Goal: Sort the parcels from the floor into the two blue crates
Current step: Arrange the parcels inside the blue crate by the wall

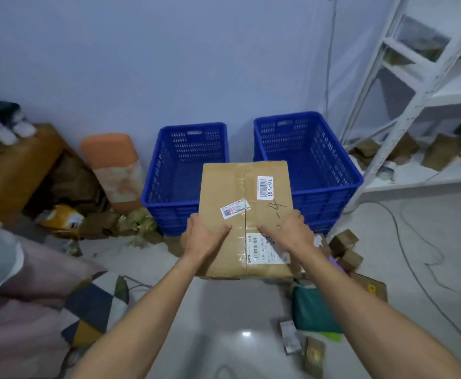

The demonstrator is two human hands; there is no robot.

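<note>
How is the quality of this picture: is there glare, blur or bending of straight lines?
Head view: dim, bluish light; one bright glare spot on the floor; the wide lens bends the white shelf at the right edge; the cardboard box is sharp enough to read T6-538, while its lower label is blurred.

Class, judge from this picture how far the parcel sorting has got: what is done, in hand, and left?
Done: nothing that shows; the visible insides of the left crate and right crate hold no parcels. In hand: left hand and right hand grip a cardboard box, raised before the crates. Left: the teal parcel and small brown parcels on the floor at the right.
</note>
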